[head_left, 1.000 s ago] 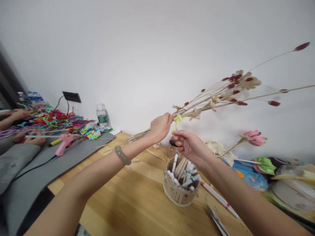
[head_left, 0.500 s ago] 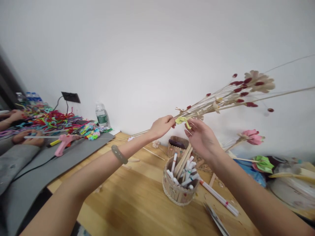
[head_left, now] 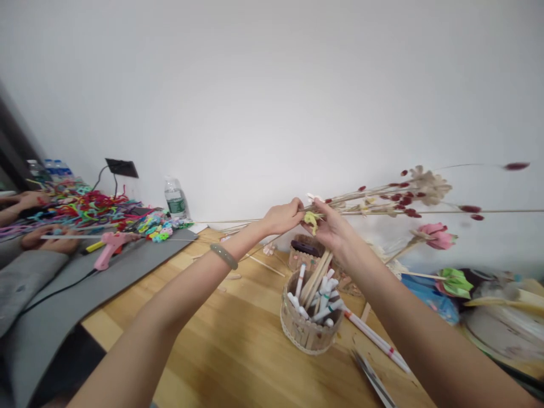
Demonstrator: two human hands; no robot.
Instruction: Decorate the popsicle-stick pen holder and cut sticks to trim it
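- Two hands meet at one dried-flower bouquet [head_left: 399, 198], roughly level above the tabletop [head_left: 229, 334] and in front of the wall [head_left: 255, 96].
- The left hand [head_left: 283, 218] closes round the stems; the right hand [head_left: 329, 226] grips them between thumb and fingers, beside one yellow-green tie [head_left: 312, 220].
- One round slatted pen holder [head_left: 310, 334] stands beneath the right hand, filled with white markers [head_left: 325, 292] and flat wooden sticks [head_left: 317, 275] that rise close to the palm; the overlap prevents a full count.
- Behind it, one slatted container [head_left: 297, 260] bears a dark object [head_left: 305, 248].
- Two white sticks with red bands [head_left: 378, 340] lie at the holder's right, partly behind the right forearm.
- One pink flower [head_left: 437, 235] and one green flower [head_left: 457, 283] sit below the bouquet's heads.
- Leftward, one pink glue gun [head_left: 110, 246] rests on the gray mat [head_left: 144, 260], near many tangled pipe cleaners [head_left: 93, 201], one upright green-labeled bottle [head_left: 175, 198] and a co-worker's hands [head_left: 59, 241].
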